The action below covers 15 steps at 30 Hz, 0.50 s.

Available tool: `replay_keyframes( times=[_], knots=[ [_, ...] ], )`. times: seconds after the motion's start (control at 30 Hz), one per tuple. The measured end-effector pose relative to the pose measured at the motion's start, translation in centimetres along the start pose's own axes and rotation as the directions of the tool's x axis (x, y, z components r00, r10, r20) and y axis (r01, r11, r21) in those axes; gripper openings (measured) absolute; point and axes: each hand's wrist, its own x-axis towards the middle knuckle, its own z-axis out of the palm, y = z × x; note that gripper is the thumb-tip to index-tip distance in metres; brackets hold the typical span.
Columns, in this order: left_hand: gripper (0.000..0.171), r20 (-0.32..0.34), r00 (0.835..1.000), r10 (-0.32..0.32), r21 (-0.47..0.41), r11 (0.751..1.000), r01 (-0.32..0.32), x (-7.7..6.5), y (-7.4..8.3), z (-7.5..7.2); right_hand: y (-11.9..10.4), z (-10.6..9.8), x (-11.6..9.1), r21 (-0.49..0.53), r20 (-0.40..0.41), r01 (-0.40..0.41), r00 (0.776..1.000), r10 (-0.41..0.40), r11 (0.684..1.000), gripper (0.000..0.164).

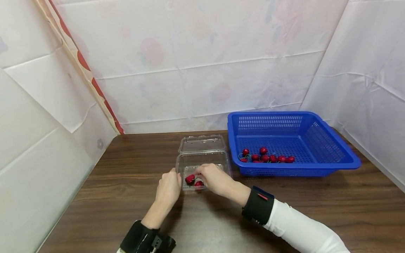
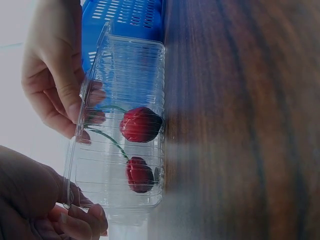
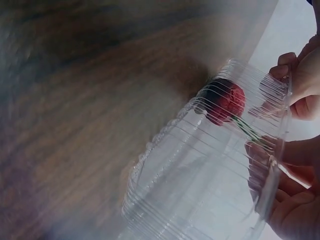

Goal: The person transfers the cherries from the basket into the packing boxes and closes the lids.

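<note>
A clear plastic clamshell box (image 1: 203, 158) stands on the table with its lid (image 1: 202, 144) folded back. Two dark red cherries with green stems lie in its near part, one cherry (image 2: 141, 124) beside the other cherry (image 2: 139, 174). My left hand (image 1: 169, 188) grips the box's left rim, fingers curled over the edge. From the right, my right hand (image 1: 216, 178) reaches over the rim into the box. Its fingertips (image 3: 258, 153) pinch the green stems just above the cherries, which sit low at the box floor.
A blue perforated plastic basket (image 1: 294, 169) stands right of the box, with several cherries (image 1: 272, 159) gathered at its near left. White patterned sheeting (image 1: 202, 70) hangs behind and along both sides of the brown wooden table (image 1: 126, 211).
</note>
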Motion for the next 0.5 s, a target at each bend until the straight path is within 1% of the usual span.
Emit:
replay_keyframes(
  times=[0.13,0.3,0.5],
  knots=[
    [0.023,0.002,1.000,-0.002,0.001,1.000,0.002,0.0,0.0,0.0,-0.1,-0.3,-0.1,-0.005,-0.007,-0.008,1.000,0.008,1.000,0.013],
    [0.017,-0.011,1.000,0.005,0.006,1.000,-0.005,0.0,-0.1,0.0,-0.3,-1.0,-0.4,-0.015,-0.027,-0.022,0.999,0.022,1.000,0.010],
    [0.015,0.011,1.000,-0.007,-0.008,1.000,0.007,0.0,0.0,0.0,-0.4,-2.2,-0.7,-0.048,-0.076,-0.013,0.997,0.009,0.999,0.005]
  ],
)
